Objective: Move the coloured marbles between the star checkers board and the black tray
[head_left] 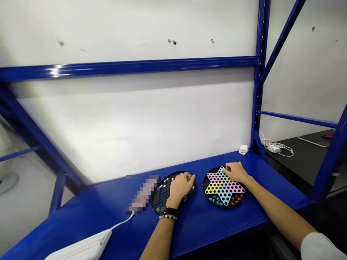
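Two round black Chinese-checkers boards lie on a blue shelf top (114,213). My left hand (181,187) rests on the left board (162,193), fingers curled over a green marble (188,178) near its far edge. My right hand (236,172) lies on the right board (210,196), whose star (223,187) is pink, yellow and light blue. Its fingers are bent together at the star's far point; what they pinch is hidden. Loose marbles (235,199) sit in that board's near rim. I wear a dark band and a bead bracelet (168,214) on the left wrist.
A white device (81,247) with a cable lies at the near left. A blurred object (143,195) sits left of the boards. A small white plug (243,149) stands by the wall. Blue frame posts (258,83) rise on the right; beyond is a black table (303,159) with cables.
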Tool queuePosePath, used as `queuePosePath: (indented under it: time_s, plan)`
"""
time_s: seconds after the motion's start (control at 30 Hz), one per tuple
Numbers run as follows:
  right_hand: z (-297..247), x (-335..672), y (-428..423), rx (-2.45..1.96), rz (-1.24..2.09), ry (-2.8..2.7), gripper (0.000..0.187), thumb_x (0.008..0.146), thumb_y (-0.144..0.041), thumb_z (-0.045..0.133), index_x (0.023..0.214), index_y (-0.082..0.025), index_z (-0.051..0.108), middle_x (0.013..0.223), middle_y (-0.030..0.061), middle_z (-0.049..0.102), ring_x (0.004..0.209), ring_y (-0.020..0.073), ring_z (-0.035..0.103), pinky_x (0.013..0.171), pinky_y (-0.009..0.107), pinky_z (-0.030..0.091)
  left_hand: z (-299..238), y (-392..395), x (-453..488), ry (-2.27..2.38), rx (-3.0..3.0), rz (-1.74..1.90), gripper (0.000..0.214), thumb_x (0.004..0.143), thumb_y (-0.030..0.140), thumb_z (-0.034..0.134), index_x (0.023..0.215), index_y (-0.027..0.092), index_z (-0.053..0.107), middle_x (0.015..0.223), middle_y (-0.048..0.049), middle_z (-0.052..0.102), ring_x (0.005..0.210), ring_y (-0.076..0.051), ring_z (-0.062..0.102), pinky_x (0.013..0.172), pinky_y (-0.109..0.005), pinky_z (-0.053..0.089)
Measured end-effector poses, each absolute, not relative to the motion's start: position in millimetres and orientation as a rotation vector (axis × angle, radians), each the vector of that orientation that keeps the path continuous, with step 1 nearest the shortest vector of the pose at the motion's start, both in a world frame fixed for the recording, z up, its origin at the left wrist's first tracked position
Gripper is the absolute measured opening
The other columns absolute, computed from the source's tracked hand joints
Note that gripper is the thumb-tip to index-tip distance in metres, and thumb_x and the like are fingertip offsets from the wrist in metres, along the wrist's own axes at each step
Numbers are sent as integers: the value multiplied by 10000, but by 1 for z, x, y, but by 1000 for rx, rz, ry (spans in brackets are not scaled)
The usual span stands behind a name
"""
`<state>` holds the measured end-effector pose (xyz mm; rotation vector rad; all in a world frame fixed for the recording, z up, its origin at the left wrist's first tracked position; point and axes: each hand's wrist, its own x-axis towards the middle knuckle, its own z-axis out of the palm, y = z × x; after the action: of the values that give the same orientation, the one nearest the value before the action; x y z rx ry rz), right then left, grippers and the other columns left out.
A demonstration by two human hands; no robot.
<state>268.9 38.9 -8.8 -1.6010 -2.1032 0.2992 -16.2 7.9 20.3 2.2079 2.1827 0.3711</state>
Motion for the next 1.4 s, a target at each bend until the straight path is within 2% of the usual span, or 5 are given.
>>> queuePosePath:
  time_s: [0.23, 0.7, 0.83, 1.07, 1.4]
  plan:
    - [-11, 268, 40, -1770, 198, -2055, 350, 895, -546, 450, 809, -208, 479, 808, 31, 632, 739, 196, 549, 829, 373, 288, 20, 4, -5, 1989, 2295, 718, 294, 969, 358, 353, 890, 216, 600, 913, -31, 670, 860, -172, 614, 731, -268, 415]
    - [-14, 270, 42, -1749, 50, -2037, 328, 842, -480, 560, 1047, -224, 583, 1089, 91, 631, 1021, 268, 552, 868, 391, 304, 20, -12, 17, 1649, 2417, 449, 150, 872, 263, 514, 867, 219, 658, 938, -21, 682, 869, -163, 619, 783, -261, 439]
    - [-13, 273, 42, -1728, 108, -2064, 222, 836, -422, 565, 917, -225, 627, 1002, 65, 651, 992, 254, 544, 835, 372, 309, 22, -13, 18, 1669, 2469, 407, 261, 932, 286, 435, 868, 222, 681, 1004, -34, 667, 905, -167, 623, 808, -269, 432]
    - [-13, 278, 44, -1849, 177, -1949, 358, 817, -529, 600, 689, -197, 560, 737, 11, 614, 730, 180, 571, 774, 335, 310, 17, -14, 24, 1820, 2555, 298, 320, 960, 373, 394, 1113, 219, 628, 1110, -69, 642, 999, -213, 614, 869, -321, 425]
    - [-9, 275, 40, -1824, 220, -1955, 380, 815, -534, 603, 655, -197, 530, 764, 17, 625, 725, 178, 569, 755, 340, 319, 15, -12, 41, 1877, 2586, 66, 423, 994, 386, 268, 1085, 157, 612, 1004, -141, 706, 927, -285, 672, 798, -392, 463]
